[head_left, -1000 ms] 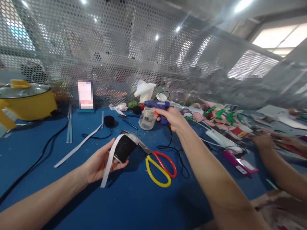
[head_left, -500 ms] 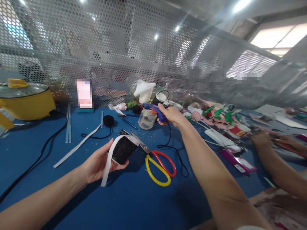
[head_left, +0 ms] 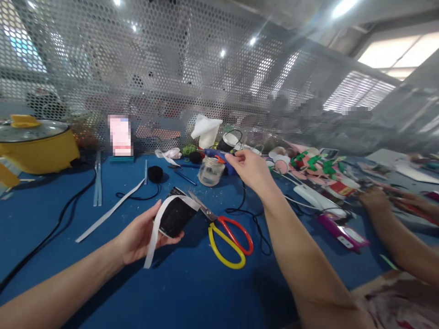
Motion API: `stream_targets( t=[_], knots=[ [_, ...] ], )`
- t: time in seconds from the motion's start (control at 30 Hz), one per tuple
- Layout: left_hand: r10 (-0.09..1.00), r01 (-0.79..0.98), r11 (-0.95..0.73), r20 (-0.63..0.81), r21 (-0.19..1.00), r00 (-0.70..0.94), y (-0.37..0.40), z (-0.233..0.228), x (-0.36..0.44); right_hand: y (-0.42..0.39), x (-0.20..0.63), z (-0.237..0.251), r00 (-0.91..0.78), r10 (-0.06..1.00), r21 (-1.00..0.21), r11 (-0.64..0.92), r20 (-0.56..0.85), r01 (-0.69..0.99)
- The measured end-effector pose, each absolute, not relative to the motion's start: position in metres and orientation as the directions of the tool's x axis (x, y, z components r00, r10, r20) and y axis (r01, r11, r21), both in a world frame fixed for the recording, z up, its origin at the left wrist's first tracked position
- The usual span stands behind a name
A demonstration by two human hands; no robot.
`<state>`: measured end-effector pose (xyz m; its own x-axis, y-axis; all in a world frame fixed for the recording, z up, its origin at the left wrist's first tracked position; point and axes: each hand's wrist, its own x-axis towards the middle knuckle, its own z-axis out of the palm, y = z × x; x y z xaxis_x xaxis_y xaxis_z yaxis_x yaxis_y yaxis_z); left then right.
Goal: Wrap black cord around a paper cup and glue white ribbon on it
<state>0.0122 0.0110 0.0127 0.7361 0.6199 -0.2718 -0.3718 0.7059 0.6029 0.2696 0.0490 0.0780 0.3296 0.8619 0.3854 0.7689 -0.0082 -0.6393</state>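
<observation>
Here, head view, blue worktable (head_left: 192,292) backed by a perforated metal screen (head_left: 164,68). Left hand (head_left: 140,237) raised a little above the table, palm up, fingers and thumb closed around a black piece (head_left: 174,215) wrapped with a white strip (head_left: 154,237); the strip's loose end hangs below the palm. Right hand (head_left: 250,170) stretched far forward, at the blue glue gun (head_left: 219,157), which lies by a small clear jar (head_left: 210,170); fingers curled loosely, thumb and forefinger at the gun's rear, but whether they clamp it or only touch it cannot be told. A black cord (head_left: 245,205) trails from the gun toward the near side. Scissors (head_left: 226,230) with one red and one yellow loop lie open-handled on the table between the two forearms, blades pointing toward the black piece, just beside it. Further left: a long white strip (head_left: 109,211) lying flat, a black spool (head_left: 155,173) with thread trailing, a yellow pot (head_left: 37,144) with a glass lid at the far left edge. Right side: a clutter of pink and green craft pieces (head_left: 315,167), a magenta box (head_left: 341,232), and another person's hand (head_left: 377,201) resting on the table, well apart from the wearer's own.
</observation>
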Motion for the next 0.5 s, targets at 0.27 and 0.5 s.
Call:
stream_targets(
  t=[0.27,0.5],
  knots=[
    [0.608,-0.347,0.665,-0.21,0.661,0.765,0.01,0.009,0.01,-0.016,0.212,0.086,-0.483,0.848,-0.691,0.483,0.218,0.538],
    [0.653,-0.325,0.563,-0.167,0.76,0.739,0.005,0.012,0.01,-0.017,0.206,0.083,-0.406,0.905,-0.78,0.346,0.131,0.521]
  ],
)
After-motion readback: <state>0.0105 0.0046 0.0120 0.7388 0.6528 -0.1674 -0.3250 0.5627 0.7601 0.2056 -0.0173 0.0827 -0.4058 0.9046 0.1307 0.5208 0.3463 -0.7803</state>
